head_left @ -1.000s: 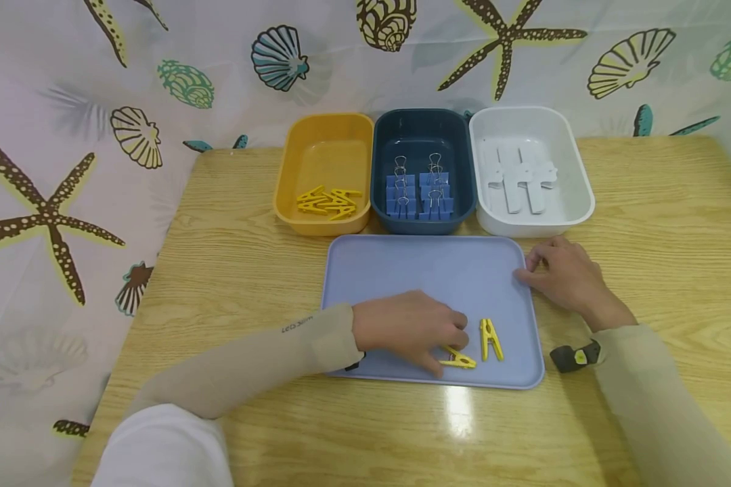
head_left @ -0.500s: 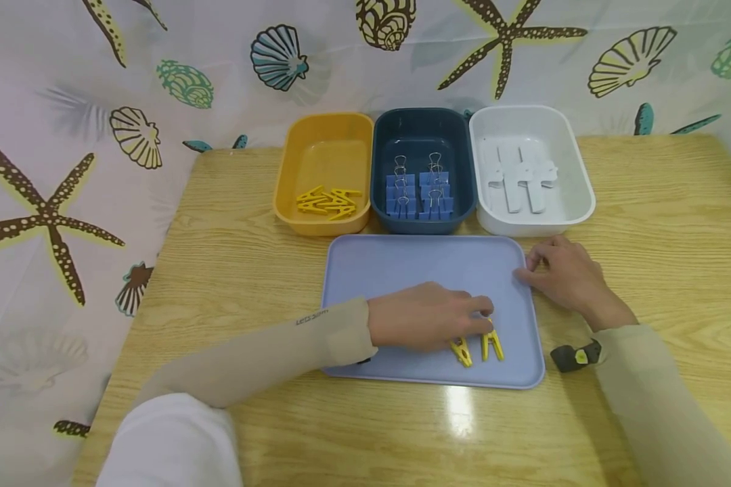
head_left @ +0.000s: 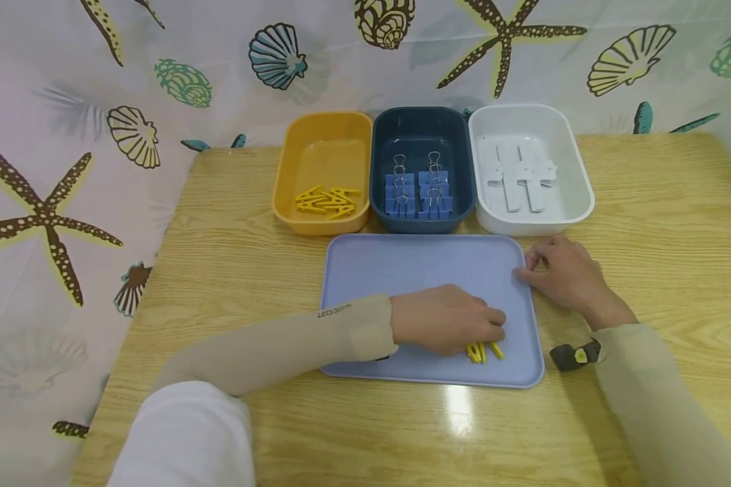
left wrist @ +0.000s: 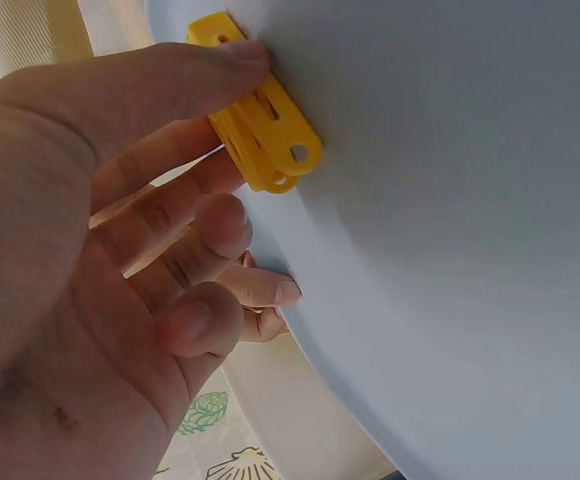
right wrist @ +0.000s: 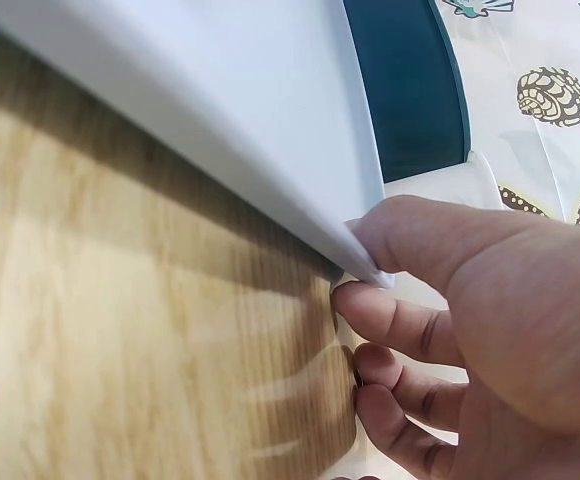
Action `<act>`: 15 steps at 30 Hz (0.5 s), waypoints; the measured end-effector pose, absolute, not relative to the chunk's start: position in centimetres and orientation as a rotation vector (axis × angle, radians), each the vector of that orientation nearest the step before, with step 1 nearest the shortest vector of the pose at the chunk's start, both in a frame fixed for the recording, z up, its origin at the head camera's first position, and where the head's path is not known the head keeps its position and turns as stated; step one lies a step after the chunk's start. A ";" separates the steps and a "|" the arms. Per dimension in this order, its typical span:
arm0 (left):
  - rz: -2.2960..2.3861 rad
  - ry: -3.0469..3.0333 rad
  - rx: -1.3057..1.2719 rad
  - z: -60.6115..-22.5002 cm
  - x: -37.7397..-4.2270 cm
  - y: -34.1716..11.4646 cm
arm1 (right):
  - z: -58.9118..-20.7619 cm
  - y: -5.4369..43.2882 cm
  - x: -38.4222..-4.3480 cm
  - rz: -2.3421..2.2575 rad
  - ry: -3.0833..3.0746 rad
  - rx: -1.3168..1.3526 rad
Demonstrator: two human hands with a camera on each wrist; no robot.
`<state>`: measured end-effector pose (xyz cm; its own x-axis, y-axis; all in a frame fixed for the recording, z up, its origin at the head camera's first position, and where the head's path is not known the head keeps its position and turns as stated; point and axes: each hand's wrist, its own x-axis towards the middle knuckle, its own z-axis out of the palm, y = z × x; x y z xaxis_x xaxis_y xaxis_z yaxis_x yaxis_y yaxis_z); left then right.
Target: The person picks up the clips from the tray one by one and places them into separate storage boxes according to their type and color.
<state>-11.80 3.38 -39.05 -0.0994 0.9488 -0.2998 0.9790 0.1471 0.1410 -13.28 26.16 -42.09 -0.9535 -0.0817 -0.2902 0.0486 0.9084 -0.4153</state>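
Observation:
Over the front right part of the light blue tray (head_left: 414, 264), my left hand (head_left: 447, 321) pinches yellow clothespins (left wrist: 288, 130) between thumb and fingers. In the left wrist view they lie face to face under the thumb, close over the tray. Only their lower ends show below the fingers in the head view. At the tray's right edge, near the far corner, my right hand (head_left: 563, 274) grips the rim. The right wrist view has its thumb on the tray's rim (right wrist: 300, 215) and the index finger just below it.
Behind the tray, three bins stand side by side. The orange bin (head_left: 323, 128) holds several yellow clothespins, the dark blue bin (head_left: 423, 122) several blue binder clips, the white bin (head_left: 524, 122) a few white plastic clips. A shell-patterned cloth (head_left: 341, 54) hangs behind the wooden table (head_left: 231, 243).
My left hand has moved right across the tray, first taking one clothespin, turning it and bringing it against the other. The right hand has stayed at the rim.

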 end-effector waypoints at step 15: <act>-0.165 2.113 1.710 -38.5 -12.3 2.8 | -42.1 26.1 -13.3 -0.611 2.771 -0.020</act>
<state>-12.30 2.81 -38.53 -0.1592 0.9077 -0.3882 0.9570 0.2385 0.1653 -13.29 26.08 -42.08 -0.9540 -0.0777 -0.2897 0.0513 0.9094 -0.4127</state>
